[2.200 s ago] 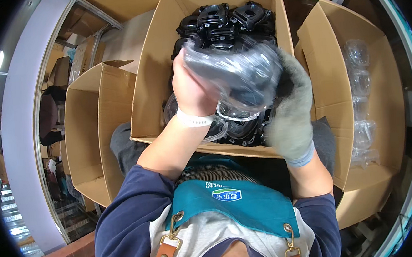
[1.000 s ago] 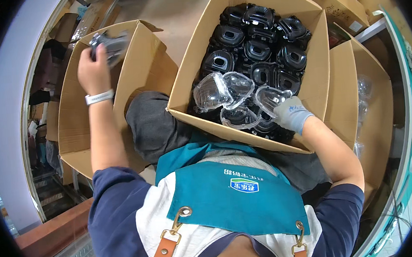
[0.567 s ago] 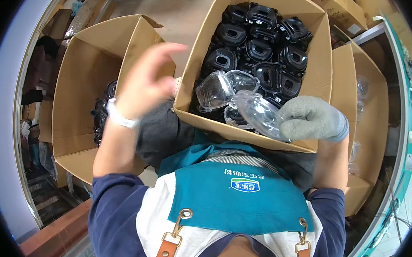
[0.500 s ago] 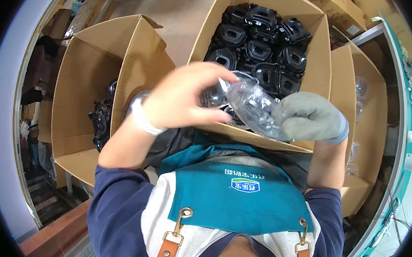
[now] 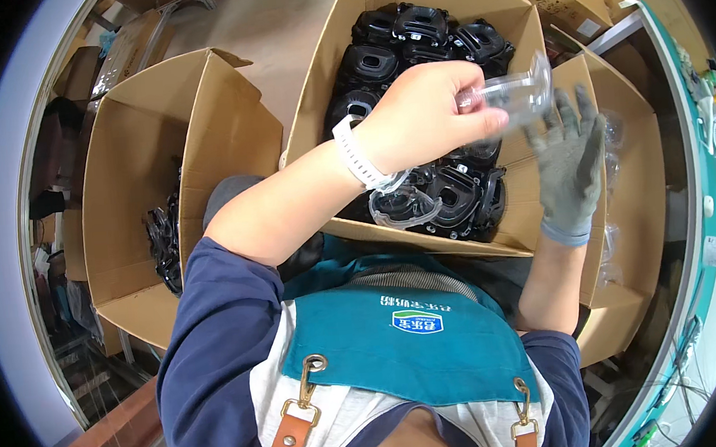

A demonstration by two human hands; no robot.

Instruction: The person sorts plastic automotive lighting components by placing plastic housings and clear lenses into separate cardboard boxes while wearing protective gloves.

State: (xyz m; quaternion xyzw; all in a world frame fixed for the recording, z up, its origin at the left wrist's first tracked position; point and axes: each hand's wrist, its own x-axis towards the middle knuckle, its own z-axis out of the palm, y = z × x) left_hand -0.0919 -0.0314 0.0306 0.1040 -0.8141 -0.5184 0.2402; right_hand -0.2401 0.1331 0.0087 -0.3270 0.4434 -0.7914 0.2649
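Flanking left box [image 5: 230, 120]: brown cardboard, well left of the left fingers.
Left-box parts [image 5: 164, 245]: black, heaped inside, well left of the left fingers and nearer the body.
Middle box [image 5: 319, 81]: brown cardboard, below the left fingers and reaching left of them; right wall near the gloved fingers.
Middle-box parts [image 5: 369, 62]: black, moulded, packed close; left of the left fingers, also beyond them and nearer the body. Hand and forearm hide some.
Band [image 5: 357, 153]: white, on the left wrist, behind the fingers.
Loose cover [image 5: 407, 208]: clear plastic, lying on black parts, nearer the body than the left fingers and left of their tips.
Left hand [image 5: 425, 111]: bare, thumb and fingers pinching the held cover.
Held cover [image 5: 519, 92]: clear, blurred, jutting right from the left fingertips toward the gloved ones. Glove contact: cannot tell.
Right hand [image 5: 569, 155]: gray glove, fingers spread and stretched away from the body, tips just beside the held cover.
Right box [image 5: 641, 229]: brown cardboard, right of the gloved fingers.
Right-box covers [image 5: 613, 131]: clear, lined up inside, right of the gloved fingers.
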